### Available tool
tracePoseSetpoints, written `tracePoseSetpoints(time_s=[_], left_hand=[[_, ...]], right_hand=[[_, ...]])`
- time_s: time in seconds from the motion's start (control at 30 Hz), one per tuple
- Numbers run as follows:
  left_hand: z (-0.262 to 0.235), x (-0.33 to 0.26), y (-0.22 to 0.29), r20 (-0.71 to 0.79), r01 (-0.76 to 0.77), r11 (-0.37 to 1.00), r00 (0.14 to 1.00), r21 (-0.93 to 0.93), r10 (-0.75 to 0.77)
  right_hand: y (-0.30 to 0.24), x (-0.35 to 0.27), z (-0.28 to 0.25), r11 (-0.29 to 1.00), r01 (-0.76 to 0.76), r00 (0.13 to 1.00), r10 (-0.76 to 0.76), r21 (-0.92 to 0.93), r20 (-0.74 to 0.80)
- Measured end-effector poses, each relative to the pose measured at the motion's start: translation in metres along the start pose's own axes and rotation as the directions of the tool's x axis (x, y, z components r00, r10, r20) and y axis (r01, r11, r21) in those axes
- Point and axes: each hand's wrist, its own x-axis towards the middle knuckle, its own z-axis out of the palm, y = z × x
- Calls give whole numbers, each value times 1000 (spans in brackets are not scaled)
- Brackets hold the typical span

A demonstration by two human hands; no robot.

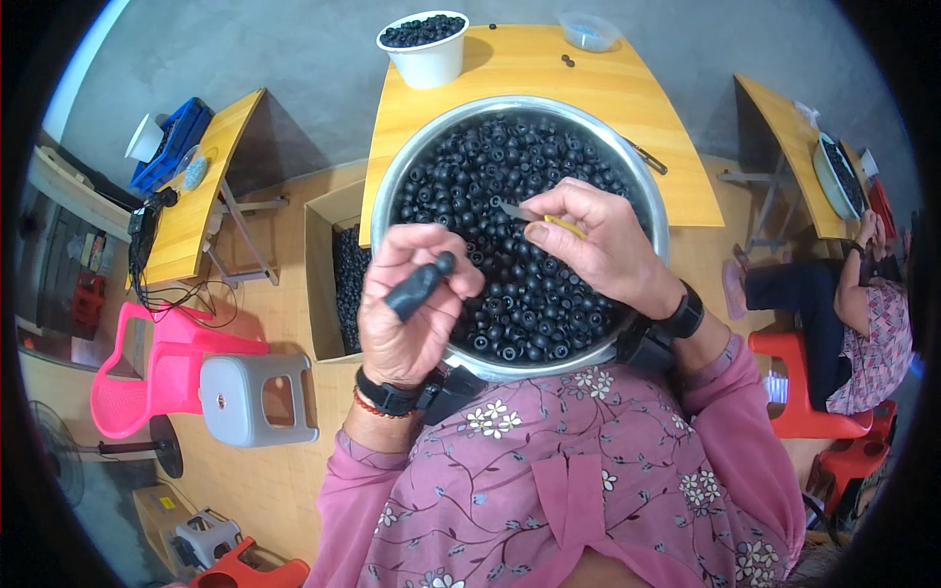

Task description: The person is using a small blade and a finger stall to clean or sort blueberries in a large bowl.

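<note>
My right hand [598,235] grips a small knife with a yellow handle [566,226]. Its short metal blade [517,211] points left over a wide metal bowl [660,201]. Small round black parts [510,323], many with a hole in one end, fill this bowl. My left hand [402,333] is held palm up over the bowl's left rim, its fingers curled. A dark cover [414,292] sits on its thumb, and a single round black part [446,263] is pinched at the tip. Blade and pinched part are apart.
The bowl rests against a yellow wooden table [676,127] bearing a white bucket [426,61] of black parts, a clear tub [588,32] and a slim dark tool [647,157]. A cardboard box [321,265], grey stool [257,400] and pink chair [162,367] stand left. Another person [872,333] sits right.
</note>
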Motion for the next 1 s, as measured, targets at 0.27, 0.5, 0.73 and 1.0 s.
tracePoseSetpoints(time_s=[0.27, 0.5, 0.73, 1.0], left_hand=[[-83, -4, 54, -620, -302, 912, 669, 276, 410], [-154, -6, 59, -942, -126, 977, 269, 172, 200], [-101, -1, 42, -787, -72, 879, 416, 470, 455], [-18, -1, 14, -290, -229, 713, 800, 662, 526]], right_hand=[[2, 2, 3, 983, 112, 982, -86, -147, 168], [-2, 6, 10, 877, 276, 904, -99, -393, 415], [-3, 16, 12, 837, 328, 877, -98, -437, 470], [-6, 17, 13, 813, 338, 867, -73, -474, 493]])
